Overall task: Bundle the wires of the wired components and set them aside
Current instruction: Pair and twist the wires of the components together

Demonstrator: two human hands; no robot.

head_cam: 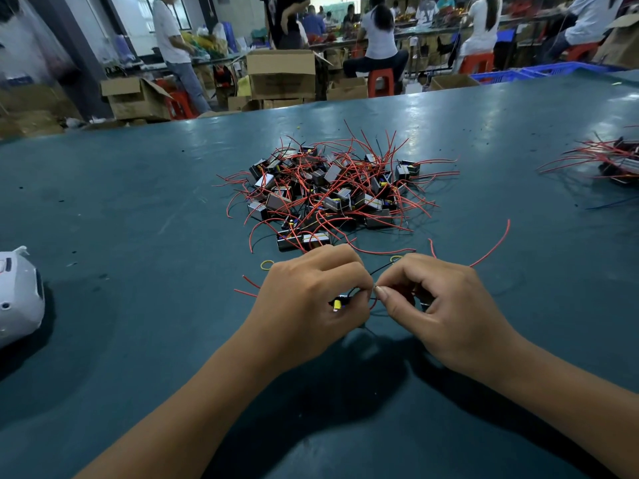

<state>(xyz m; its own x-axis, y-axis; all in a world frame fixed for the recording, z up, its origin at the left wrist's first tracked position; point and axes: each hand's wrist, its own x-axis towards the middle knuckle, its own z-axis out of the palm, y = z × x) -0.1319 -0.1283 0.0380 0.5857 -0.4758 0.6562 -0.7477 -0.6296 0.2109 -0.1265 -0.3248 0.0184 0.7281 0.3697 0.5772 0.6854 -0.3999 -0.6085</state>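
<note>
A heap of small black wired components [328,195] with red and black wires lies in the middle of the green table [138,219]. In front of it my left hand [307,302] grips one black and yellow component [340,302], mostly hidden under the curled fingers. My right hand [439,302] pinches that component's thin wires close beside the left hand. A long red wire [494,247] arcs up and away to the right of my right hand. A yellow rubber band [267,264] lies on the table just left of my left hand; another [396,258] peeks out between the hands.
A second pile of wired components [615,164] sits at the table's right edge. A white rounded object [17,295] lies at the left edge. Cardboard boxes [280,77], red stools and several people fill the room beyond the table.
</note>
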